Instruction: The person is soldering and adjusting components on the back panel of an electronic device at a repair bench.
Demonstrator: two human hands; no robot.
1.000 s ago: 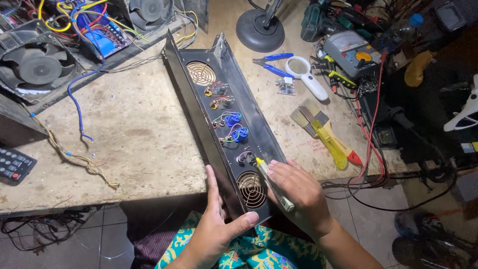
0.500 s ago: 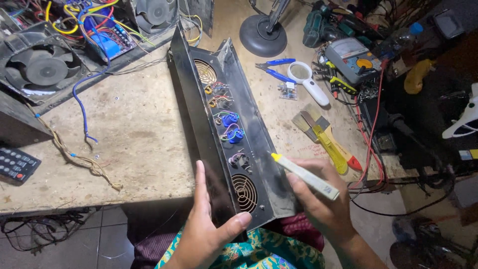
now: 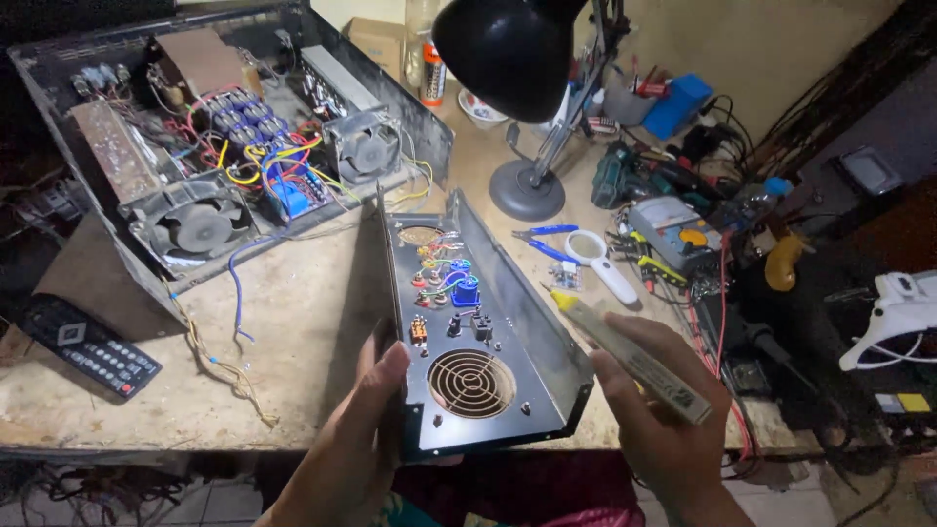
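Left hand (image 3: pixel 366 429): clamped on the near left edge of a long black sheet-metal chassis panel (image 3: pixel 508 322), thumb on the inner face beside the round fan grille (image 3: pixel 471 383), fingers behind and out of sight. The panel's near end is lifted at the bench (image 3: pixel 293 332) edge; its long axis runs away from the hand, up and slightly left, with the far end toward the lamp.

Right hand (image 3: pixel 664 420): closed around a slim cream pen-shaped tool with a yellow tip (image 3: pixel 625 351). The tool's long axis points up and left from the hand; its tip lies just off the panel's upturned right flange, apart from it. The right hand is the nearer one to the blue and red terminals (image 3: pixel 454 283) mounted mid-panel, which lie leftward and forward of the tip; the flange stands between.

Around:
- forward of the right hand, a white magnifier (image 3: pixel 597 263) and blue-handled pliers (image 3: pixel 542 239);
- further forward, a black desk lamp (image 3: pixel 517 59) overhanging the panel's far end;
- forward-left of the left hand, an open amplifier case with two fans and coloured wiring (image 3: pixel 224 156);
- far left, a black remote control (image 3: pixel 88 346);
- right of the right hand, a cluttered pile of tools and cables (image 3: pixel 683 234).
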